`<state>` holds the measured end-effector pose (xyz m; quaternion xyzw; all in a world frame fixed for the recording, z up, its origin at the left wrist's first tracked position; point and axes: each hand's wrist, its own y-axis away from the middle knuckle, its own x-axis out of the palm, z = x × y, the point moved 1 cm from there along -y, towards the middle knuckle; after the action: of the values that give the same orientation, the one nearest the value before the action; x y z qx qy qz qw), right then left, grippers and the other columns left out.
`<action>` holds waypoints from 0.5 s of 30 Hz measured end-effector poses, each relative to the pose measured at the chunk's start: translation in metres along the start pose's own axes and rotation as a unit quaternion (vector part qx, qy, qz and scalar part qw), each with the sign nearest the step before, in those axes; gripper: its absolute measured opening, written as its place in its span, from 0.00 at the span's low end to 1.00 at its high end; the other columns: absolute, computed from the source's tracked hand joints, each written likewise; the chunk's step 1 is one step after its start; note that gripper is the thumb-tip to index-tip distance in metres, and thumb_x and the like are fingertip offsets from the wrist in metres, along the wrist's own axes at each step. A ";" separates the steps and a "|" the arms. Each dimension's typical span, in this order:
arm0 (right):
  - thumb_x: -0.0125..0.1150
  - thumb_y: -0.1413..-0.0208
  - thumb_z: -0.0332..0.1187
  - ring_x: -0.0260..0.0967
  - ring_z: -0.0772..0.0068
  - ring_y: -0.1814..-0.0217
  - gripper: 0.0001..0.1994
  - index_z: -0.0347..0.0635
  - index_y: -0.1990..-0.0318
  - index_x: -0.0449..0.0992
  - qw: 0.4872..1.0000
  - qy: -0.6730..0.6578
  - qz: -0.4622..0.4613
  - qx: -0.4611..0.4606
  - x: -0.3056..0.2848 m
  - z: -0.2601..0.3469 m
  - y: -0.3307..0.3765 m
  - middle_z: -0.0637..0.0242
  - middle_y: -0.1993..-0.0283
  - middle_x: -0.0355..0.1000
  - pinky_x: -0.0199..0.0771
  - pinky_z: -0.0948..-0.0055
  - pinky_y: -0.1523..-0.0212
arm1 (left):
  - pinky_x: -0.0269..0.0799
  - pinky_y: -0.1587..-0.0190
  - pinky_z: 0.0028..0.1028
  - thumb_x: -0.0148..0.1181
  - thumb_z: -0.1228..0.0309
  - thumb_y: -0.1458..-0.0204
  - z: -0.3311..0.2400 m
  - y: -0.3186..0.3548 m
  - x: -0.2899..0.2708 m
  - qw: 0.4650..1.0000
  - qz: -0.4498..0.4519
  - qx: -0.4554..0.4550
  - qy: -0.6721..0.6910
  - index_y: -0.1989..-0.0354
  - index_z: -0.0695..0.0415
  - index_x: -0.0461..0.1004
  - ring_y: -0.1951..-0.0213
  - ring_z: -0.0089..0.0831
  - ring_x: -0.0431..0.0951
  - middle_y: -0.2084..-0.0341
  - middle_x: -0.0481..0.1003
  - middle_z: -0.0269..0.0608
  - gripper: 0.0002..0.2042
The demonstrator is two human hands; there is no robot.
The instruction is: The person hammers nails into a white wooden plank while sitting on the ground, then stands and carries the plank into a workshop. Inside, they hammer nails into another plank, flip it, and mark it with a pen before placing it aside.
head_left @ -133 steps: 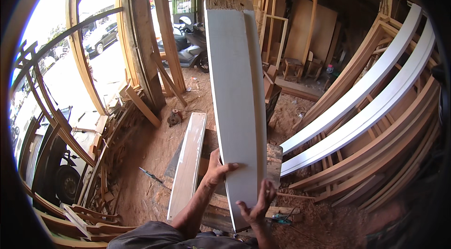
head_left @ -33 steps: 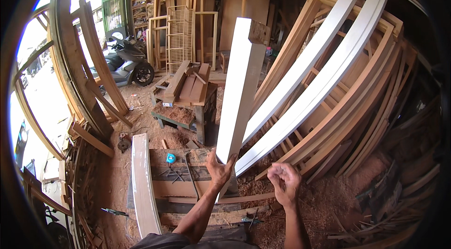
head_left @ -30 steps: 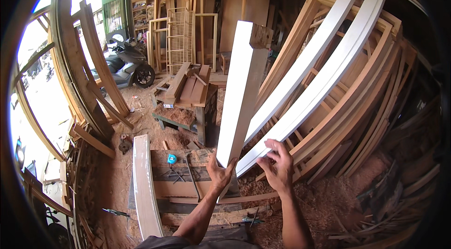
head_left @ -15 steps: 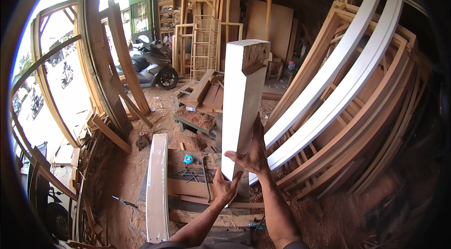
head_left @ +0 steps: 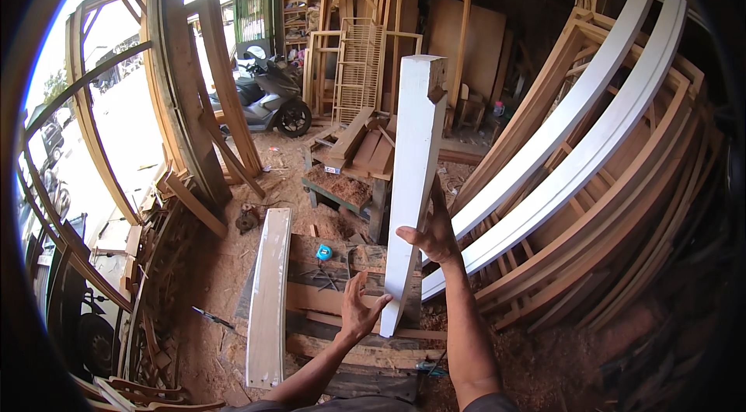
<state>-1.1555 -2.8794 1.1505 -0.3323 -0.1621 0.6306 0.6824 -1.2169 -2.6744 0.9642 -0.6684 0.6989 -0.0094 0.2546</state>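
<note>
A long white-painted wooden piece (head_left: 412, 171) stands nearly upright in front of me, its lower end resting near a low wooden pallet bench (head_left: 342, 311). My right hand (head_left: 432, 235) grips its right edge about a third of the way up. My left hand (head_left: 359, 312) cups its lower left edge, fingers spread against the wood.
A second white curved board (head_left: 269, 295) lies flat on the pallet to the left, with a small blue tape measure (head_left: 323, 253) beside it. Long white and bare curved frames (head_left: 575, 140) lean at the right. Wooden frames and a parked scooter (head_left: 268, 101) stand behind. Sawdust covers the floor.
The white piece was carried to the right and stood upright by the leaning frames. My right hand let go, then took hold again higher up; my left hand stayed low.
</note>
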 end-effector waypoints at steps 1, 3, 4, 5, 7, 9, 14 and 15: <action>0.78 0.63 0.54 0.55 0.43 0.24 0.64 0.43 0.19 0.47 1.000 0.004 -0.003 0.008 -0.001 -0.002 -0.002 0.46 0.26 0.56 0.60 0.40 0.26 | 0.80 0.42 0.42 0.79 0.55 0.47 0.002 0.002 -0.006 1.000 0.002 -0.014 -0.006 0.32 0.63 0.67 0.37 0.45 0.75 0.38 0.71 0.54 0.40; 0.78 0.64 0.55 0.56 0.44 0.24 0.64 0.44 0.19 0.48 1.000 -0.008 -0.005 0.004 -0.002 -0.004 -0.006 0.47 0.26 0.57 0.61 0.41 0.27 | 0.80 0.43 0.42 0.78 0.55 0.46 0.003 0.003 -0.017 0.999 0.006 -0.033 0.004 0.32 0.64 0.68 0.39 0.44 0.77 0.39 0.73 0.54 0.38; 0.78 0.64 0.55 0.58 0.45 0.25 0.63 0.44 0.20 0.49 1.000 -0.008 -0.015 0.021 -0.003 -0.006 -0.007 0.47 0.27 0.57 0.63 0.41 0.28 | 0.80 0.43 0.42 0.77 0.55 0.45 0.002 0.003 -0.021 0.999 0.008 -0.039 0.015 0.32 0.64 0.68 0.40 0.44 0.77 0.39 0.73 0.54 0.38; 0.78 0.64 0.55 0.58 0.45 0.25 0.63 0.44 0.19 0.49 1.000 -0.005 -0.015 0.018 -0.003 -0.006 -0.009 0.47 0.27 0.58 0.63 0.42 0.28 | 0.80 0.43 0.42 0.77 0.55 0.45 0.001 0.002 -0.023 0.998 0.010 -0.052 0.028 0.32 0.64 0.68 0.40 0.44 0.78 0.40 0.74 0.53 0.38; 0.78 0.64 0.55 0.59 0.45 0.25 0.63 0.45 0.19 0.48 1.000 -0.007 -0.017 0.006 -0.002 -0.006 -0.011 0.48 0.28 0.59 0.64 0.42 0.27 | 0.80 0.43 0.42 0.77 0.55 0.45 -0.004 0.000 -0.027 0.998 0.012 -0.036 0.052 0.32 0.64 0.68 0.40 0.44 0.78 0.40 0.75 0.54 0.37; 0.78 0.65 0.55 0.56 0.49 0.22 0.64 0.49 0.18 0.49 0.998 -0.027 -0.016 0.053 -0.003 -0.004 -0.011 0.53 0.25 0.58 0.61 0.45 0.24 | 0.80 0.42 0.42 0.76 0.55 0.44 -0.010 -0.003 -0.031 0.997 0.017 -0.027 0.065 0.32 0.64 0.68 0.40 0.44 0.79 0.41 0.76 0.55 0.37; 0.78 0.65 0.54 0.54 0.51 0.20 0.63 0.49 0.18 0.50 0.998 -0.040 -0.026 0.050 -0.012 -0.001 -0.010 0.54 0.21 0.55 0.59 0.46 0.23 | 0.80 0.41 0.42 0.76 0.56 0.43 -0.019 -0.007 -0.043 0.996 0.053 -0.027 0.069 0.33 0.66 0.69 0.39 0.43 0.79 0.42 0.77 0.57 0.36; 0.78 0.65 0.53 0.54 0.51 0.20 0.63 0.49 0.18 0.50 0.997 -0.041 -0.026 0.065 -0.015 -0.003 -0.009 0.54 0.21 0.55 0.58 0.46 0.23 | 0.80 0.41 0.42 0.75 0.56 0.43 -0.019 -0.007 -0.045 0.995 0.062 -0.038 0.075 0.33 0.66 0.69 0.40 0.43 0.80 0.43 0.78 0.57 0.36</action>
<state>-1.1493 -2.8946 1.1573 -0.2573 -0.1571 0.6350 0.7112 -1.2186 -2.6393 0.9989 -0.6304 0.7558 -0.0174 0.1761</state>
